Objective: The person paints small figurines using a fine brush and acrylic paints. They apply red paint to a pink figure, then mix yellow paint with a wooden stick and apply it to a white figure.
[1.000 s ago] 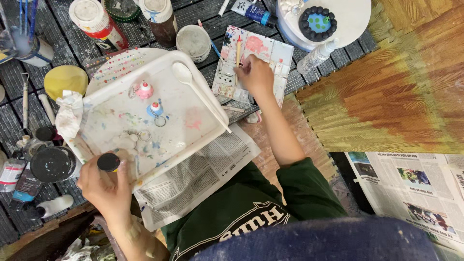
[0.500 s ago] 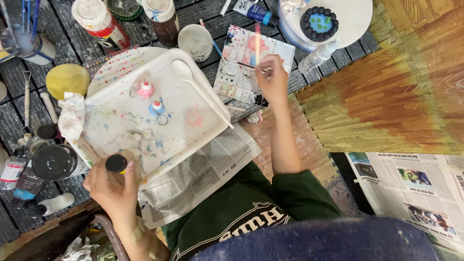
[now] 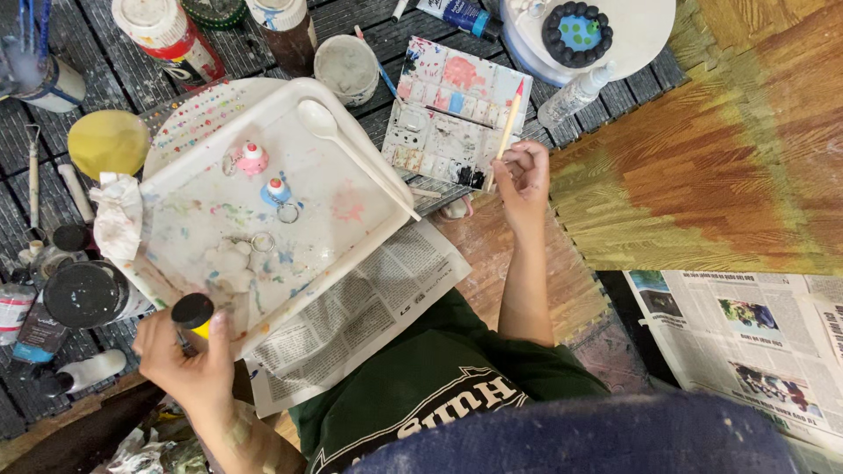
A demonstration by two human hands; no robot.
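Head view: your right hand point(image 3: 525, 175) pinches a paintbrush point(image 3: 509, 123) over the paint palette point(image 3: 452, 110); your left hand point(image 3: 189, 364) grips a black-capped bottle point(image 3: 193, 314) upright.

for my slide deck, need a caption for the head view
Right hand holds a brush over the palette; left hand grips a small bottle.

We see a round jar point(image 3: 171, 39) with a red-and-white label at top left, and a brown bottle point(image 3: 285, 26) beside it. A blue paint tube point(image 3: 457, 13) lies at the top edge. At far left a bottle point(image 3: 39, 329) carries a dark label with a blue band. Printed newspaper point(image 3: 360, 316) lies under the tray, and another sheet point(image 3: 746, 325) at right.
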